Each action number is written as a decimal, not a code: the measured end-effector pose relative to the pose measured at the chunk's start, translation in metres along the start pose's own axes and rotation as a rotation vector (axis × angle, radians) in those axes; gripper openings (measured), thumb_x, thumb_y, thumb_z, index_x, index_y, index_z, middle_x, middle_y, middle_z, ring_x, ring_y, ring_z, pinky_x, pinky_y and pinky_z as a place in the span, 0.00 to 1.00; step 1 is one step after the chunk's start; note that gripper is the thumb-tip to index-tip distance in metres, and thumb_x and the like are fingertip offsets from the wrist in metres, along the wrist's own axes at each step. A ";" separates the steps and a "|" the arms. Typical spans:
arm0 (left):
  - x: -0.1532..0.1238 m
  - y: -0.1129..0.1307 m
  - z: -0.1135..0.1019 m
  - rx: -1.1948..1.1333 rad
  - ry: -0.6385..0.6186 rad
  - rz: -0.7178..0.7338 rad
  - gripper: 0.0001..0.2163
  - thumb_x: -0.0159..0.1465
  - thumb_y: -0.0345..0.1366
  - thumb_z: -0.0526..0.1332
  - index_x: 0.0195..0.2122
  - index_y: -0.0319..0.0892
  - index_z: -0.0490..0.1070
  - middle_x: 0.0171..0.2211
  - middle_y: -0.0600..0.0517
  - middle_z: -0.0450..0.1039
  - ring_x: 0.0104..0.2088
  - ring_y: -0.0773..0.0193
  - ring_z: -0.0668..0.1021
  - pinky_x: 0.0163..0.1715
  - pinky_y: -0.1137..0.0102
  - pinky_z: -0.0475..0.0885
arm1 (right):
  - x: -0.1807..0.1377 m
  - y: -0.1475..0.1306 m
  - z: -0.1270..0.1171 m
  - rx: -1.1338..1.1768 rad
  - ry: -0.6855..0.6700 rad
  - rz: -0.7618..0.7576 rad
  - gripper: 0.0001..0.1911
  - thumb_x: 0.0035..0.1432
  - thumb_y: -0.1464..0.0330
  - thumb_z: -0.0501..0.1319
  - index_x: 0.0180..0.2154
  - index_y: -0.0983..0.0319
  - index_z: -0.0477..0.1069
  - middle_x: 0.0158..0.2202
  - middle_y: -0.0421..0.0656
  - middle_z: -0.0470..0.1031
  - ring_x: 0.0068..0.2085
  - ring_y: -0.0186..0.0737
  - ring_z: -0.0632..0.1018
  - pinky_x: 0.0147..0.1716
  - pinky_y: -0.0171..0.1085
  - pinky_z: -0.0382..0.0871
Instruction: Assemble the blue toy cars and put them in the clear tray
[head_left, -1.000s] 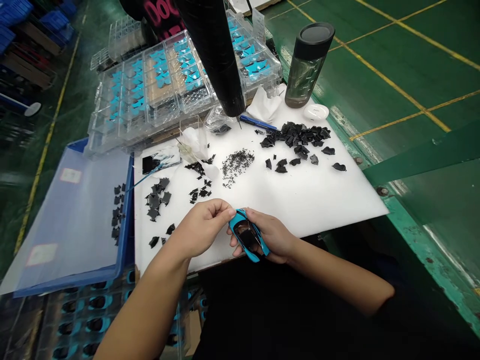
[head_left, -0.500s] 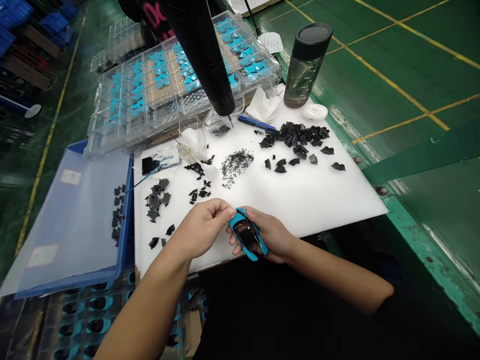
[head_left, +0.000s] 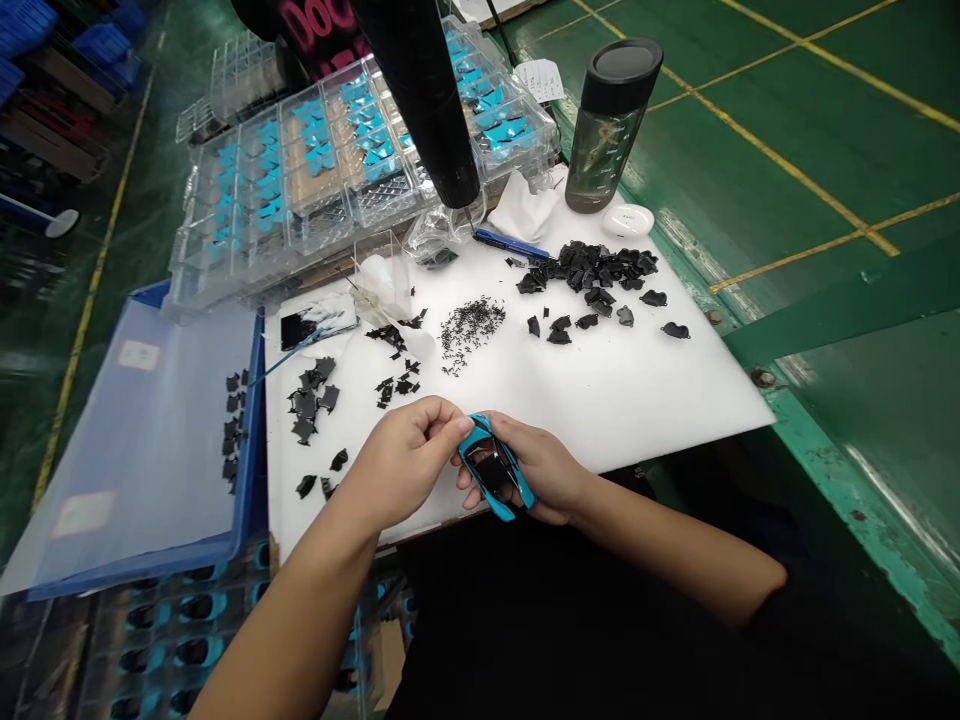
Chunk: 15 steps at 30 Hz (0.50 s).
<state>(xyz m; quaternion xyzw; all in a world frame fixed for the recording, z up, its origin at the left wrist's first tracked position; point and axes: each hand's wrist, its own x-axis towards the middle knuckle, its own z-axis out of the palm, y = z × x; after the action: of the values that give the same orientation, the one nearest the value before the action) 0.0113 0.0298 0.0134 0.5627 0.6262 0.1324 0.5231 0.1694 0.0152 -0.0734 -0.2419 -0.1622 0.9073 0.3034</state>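
Bright even light, faint shadows, wide-angle edge bowing, soft blur at left

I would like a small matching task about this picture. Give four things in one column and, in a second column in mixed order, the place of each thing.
Things:
1. Blue model car body
2. Drink bottle
3. Blue pen
4. Blue parts

Places:
A. In clear plastic trays
B. Lying on the white board
C. Held between the left hand and right hand
D. Standing upright near the board's far edge

Pairs: 1-C, 2-D, 3-B, 4-A
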 end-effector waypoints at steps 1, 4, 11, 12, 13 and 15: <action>0.000 0.000 0.000 0.020 0.007 -0.003 0.13 0.66 0.46 0.57 0.29 0.44 0.67 0.21 0.54 0.75 0.26 0.61 0.76 0.33 0.67 0.69 | 0.000 -0.001 0.001 0.002 0.005 0.002 0.17 0.69 0.56 0.51 0.41 0.63 0.69 0.31 0.45 0.79 0.25 0.38 0.80 0.29 0.37 0.77; -0.001 -0.001 0.001 0.093 0.050 0.003 0.13 0.67 0.47 0.56 0.30 0.44 0.68 0.22 0.54 0.75 0.27 0.61 0.76 0.33 0.67 0.68 | -0.002 -0.003 0.003 0.003 0.013 0.018 0.18 0.69 0.55 0.52 0.41 0.63 0.69 0.31 0.45 0.79 0.25 0.38 0.80 0.26 0.35 0.76; -0.004 0.001 0.002 0.260 0.145 0.054 0.14 0.67 0.47 0.57 0.30 0.45 0.70 0.24 0.56 0.74 0.28 0.64 0.74 0.32 0.69 0.66 | -0.001 -0.003 0.003 0.007 0.007 0.021 0.17 0.69 0.56 0.52 0.40 0.63 0.68 0.30 0.45 0.79 0.25 0.38 0.80 0.26 0.35 0.76; -0.004 0.001 0.002 0.256 0.147 0.057 0.13 0.67 0.47 0.57 0.31 0.45 0.71 0.24 0.56 0.74 0.29 0.64 0.74 0.32 0.69 0.66 | -0.001 -0.003 0.003 0.006 0.003 0.018 0.17 0.69 0.56 0.51 0.40 0.63 0.68 0.30 0.45 0.79 0.25 0.38 0.80 0.26 0.35 0.76; -0.004 0.001 0.002 0.248 0.148 0.056 0.13 0.67 0.47 0.57 0.31 0.45 0.71 0.25 0.56 0.75 0.29 0.64 0.74 0.32 0.69 0.67 | -0.001 -0.003 0.003 0.008 0.001 0.014 0.17 0.69 0.56 0.51 0.40 0.63 0.68 0.30 0.45 0.79 0.25 0.38 0.80 0.26 0.35 0.76; -0.004 0.001 0.002 0.222 0.137 0.051 0.14 0.67 0.48 0.57 0.31 0.45 0.70 0.25 0.56 0.75 0.29 0.64 0.74 0.32 0.69 0.67 | -0.001 -0.003 0.003 0.018 0.002 0.002 0.16 0.69 0.57 0.52 0.39 0.63 0.68 0.32 0.45 0.79 0.27 0.37 0.80 0.26 0.35 0.76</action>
<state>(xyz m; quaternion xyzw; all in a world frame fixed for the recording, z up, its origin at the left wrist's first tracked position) 0.0128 0.0261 0.0155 0.6225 0.6569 0.1135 0.4100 0.1699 0.0165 -0.0688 -0.2402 -0.1534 0.9089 0.3045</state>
